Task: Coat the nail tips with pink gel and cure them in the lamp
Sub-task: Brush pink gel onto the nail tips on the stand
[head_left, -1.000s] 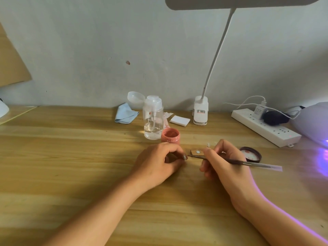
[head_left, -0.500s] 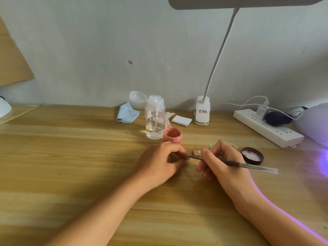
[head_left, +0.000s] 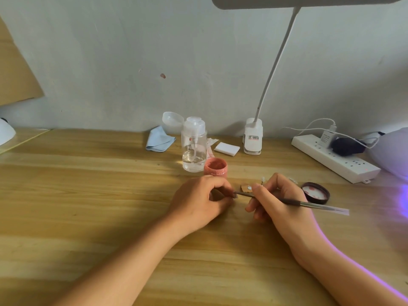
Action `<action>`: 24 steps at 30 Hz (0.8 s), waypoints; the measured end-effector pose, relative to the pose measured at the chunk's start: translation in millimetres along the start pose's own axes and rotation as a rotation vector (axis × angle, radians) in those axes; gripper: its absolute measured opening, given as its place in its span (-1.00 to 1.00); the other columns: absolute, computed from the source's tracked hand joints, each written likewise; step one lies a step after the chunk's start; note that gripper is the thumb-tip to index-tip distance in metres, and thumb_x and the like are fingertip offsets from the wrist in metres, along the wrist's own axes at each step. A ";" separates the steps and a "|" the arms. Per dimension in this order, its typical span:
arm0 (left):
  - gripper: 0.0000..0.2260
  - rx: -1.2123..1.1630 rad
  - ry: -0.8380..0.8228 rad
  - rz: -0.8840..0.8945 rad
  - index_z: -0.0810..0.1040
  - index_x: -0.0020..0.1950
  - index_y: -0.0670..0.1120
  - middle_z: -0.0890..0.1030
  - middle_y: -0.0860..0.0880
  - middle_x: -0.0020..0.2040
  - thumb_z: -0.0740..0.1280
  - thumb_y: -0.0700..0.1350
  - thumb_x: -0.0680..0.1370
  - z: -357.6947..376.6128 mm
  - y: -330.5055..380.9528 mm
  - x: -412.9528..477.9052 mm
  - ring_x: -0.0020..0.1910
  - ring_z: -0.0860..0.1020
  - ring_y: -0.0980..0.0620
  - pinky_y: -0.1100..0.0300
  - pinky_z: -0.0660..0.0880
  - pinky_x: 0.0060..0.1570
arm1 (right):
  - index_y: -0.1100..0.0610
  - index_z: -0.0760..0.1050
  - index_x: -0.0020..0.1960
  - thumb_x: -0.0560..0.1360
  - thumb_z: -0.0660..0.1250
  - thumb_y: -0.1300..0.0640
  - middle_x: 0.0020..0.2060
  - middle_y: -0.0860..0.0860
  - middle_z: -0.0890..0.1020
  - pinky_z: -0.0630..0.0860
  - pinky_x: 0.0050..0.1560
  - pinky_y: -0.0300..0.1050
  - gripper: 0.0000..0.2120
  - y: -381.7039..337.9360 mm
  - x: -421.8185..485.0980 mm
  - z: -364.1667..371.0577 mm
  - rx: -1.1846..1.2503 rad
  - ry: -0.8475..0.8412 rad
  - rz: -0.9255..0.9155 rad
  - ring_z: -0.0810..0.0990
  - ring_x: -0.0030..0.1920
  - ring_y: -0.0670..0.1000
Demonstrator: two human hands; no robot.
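**Q:** Broadly, what filled the view?

**A:** A wooden surface (head_left: 88, 195) ran back to a pale wall. A white desk lamp (head_left: 253, 138) was clamped at its back edge, with the stem rising to a head overhead. The curing lamp (head_left: 395, 149) sat at the far right edge and threw violet light onto the wood. A white power strip (head_left: 335, 161) lay just beside it.

**Q:** How were the hands placed?

**A:** The left hand (head_left: 198, 202) rested at centre with its fingers curled. Thumb and forefinger pinched a small dark piece, read here as the nail tip (head_left: 235, 195), though it was too small to be certain. The right hand (head_left: 280, 202) lay just beside it. Its fingers gripped a slim brush (head_left: 298, 203) like a pen, and the brush head met the nail tip.

**Q:** Which smaller items stood around them?

**A:** A clear pump bottle (head_left: 194, 149) stood behind the left hand, and the open pink gel jar (head_left: 215, 166) stood just beside it on the right. A blue cloth (head_left: 160, 139) and a white pad (head_left: 227, 148) lay near the wall. A dark jar lid (head_left: 315, 193) lay upturned to the right of the right hand. A tan card (head_left: 246, 188) with a white dot lay beyond the brush head, between the two hands.
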State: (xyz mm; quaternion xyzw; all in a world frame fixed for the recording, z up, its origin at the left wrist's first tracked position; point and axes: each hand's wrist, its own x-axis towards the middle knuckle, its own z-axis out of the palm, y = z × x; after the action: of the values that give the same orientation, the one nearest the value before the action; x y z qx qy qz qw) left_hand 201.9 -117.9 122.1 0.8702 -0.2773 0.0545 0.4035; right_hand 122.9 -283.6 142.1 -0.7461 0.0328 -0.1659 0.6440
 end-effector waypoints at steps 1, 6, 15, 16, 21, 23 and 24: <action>-0.79 -0.002 -0.001 0.003 0.58 -0.23 0.31 0.62 0.35 -0.16 0.49 -0.01 0.46 0.0 0.0 0.0 -0.44 0.41 0.22 0.23 0.36 -0.33 | 0.37 0.37 -0.15 0.57 0.33 0.25 -0.39 0.16 0.67 0.49 -0.43 -0.28 -0.78 0.2 0.3 0.1 0.007 0.007 0.000 0.54 -0.47 -0.04; -0.79 0.005 -0.007 -0.005 0.57 -0.24 0.30 0.56 0.40 -0.29 0.49 -0.01 0.46 -0.4 0.1 -0.1 -0.46 0.40 0.23 0.26 0.28 -0.37 | 0.38 0.35 -0.16 0.57 0.32 0.27 -0.40 0.17 0.66 0.48 -0.43 -0.26 -0.77 0.8 0.5 -1.0 0.015 0.015 -0.009 0.53 -0.48 -0.02; -0.82 -0.081 -0.040 -0.040 0.61 -0.22 0.24 0.61 0.38 -0.26 0.50 -0.05 0.47 -1.0 -1.0 2.5 -0.46 0.39 0.24 0.24 0.31 -0.31 | 0.26 0.37 -0.16 0.57 0.33 0.21 -0.43 0.13 0.63 0.43 -0.46 -0.27 -0.80 0.9 -0.5 -3.5 0.123 0.038 -0.018 0.49 -0.49 -0.02; -0.81 -0.072 -0.040 -0.039 0.60 -0.23 0.24 0.57 0.39 -0.32 0.50 -0.05 0.47 -1.0 -0.6 2.1 -0.47 0.37 0.23 0.25 0.29 -0.33 | 0.26 0.37 -0.17 0.57 0.34 0.20 -0.42 0.15 0.64 0.45 -0.45 -0.26 -0.78 0.9 -0.4 -2.5 0.113 0.017 -0.008 0.50 -0.48 -0.01; -0.78 -0.054 -0.041 -0.026 0.57 -0.26 0.23 0.48 0.40 -0.47 0.50 -0.07 0.47 -1.9 1.0 1.2 -0.54 0.34 0.24 0.38 0.17 -0.46 | 0.29 0.34 -0.19 0.59 0.31 0.22 -0.40 0.18 0.67 0.50 -0.42 -0.24 -0.76 -0.7 -0.2 -1.1 0.093 0.003 0.017 0.55 -0.46 -0.02; -0.78 -0.049 -0.038 -0.023 0.57 -0.26 0.23 0.47 0.37 -0.49 0.50 -0.07 0.47 -2.1 1.2 1.4 -0.54 0.34 0.24 0.37 0.20 -0.48 | 0.35 0.34 -0.15 0.59 0.31 0.22 -0.38 0.18 0.68 0.51 -0.40 -0.25 -0.75 -1.6 -0.8 -0.6 0.062 -0.018 0.016 0.56 -0.45 -0.02; -0.78 -0.048 -0.036 -0.024 0.57 -0.26 0.23 0.48 0.36 -0.50 0.50 -0.07 0.47 -2.3 0.9 1.2 -0.54 0.34 0.24 0.37 0.19 -0.48 | 0.37 0.34 -0.14 0.58 0.31 0.22 -0.37 0.17 0.68 0.52 -0.40 -0.25 -0.75 -2.2 -1.2 0.0 0.039 -0.032 0.014 0.57 -0.45 -0.02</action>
State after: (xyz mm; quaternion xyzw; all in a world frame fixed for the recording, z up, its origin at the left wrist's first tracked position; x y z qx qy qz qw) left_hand 202.7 -117.2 124.6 0.8645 -0.2751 0.0272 0.4197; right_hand 121.4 -282.9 144.0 -0.7358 0.0245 -0.1500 0.6599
